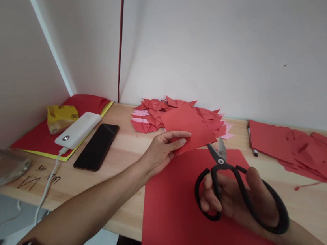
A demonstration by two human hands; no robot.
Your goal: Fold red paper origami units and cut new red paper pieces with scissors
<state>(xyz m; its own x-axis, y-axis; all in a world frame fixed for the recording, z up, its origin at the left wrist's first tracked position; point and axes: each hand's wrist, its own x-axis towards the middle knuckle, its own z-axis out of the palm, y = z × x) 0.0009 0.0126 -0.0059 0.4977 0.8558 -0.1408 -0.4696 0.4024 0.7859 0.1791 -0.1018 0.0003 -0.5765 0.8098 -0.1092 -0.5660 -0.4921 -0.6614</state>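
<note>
My left hand [167, 150] pinches the lower left edge of a red sheet of paper [189, 125] between thumb and fingers. The sheet is held up in front of a pile of folded red and pink paper shapes [153, 112]. Black-handled scissors [221, 162] are in my right hand [232, 197], with fingers and thumb through the handle loops. Their blades point up, slightly apart, just below the sheet's right part. Underneath both hands a larger red sheet [175, 216] lies on the wooden table [124, 195], reaching the front edge.
At left, a white power bank [77, 130] with a cable and a yellow packet [61, 117] rest on red and yellow paper [31, 140], beside a black phone [97, 146]. Cut red paper pieces [301, 153] and a pen [254, 152] lie right. A wall stands behind.
</note>
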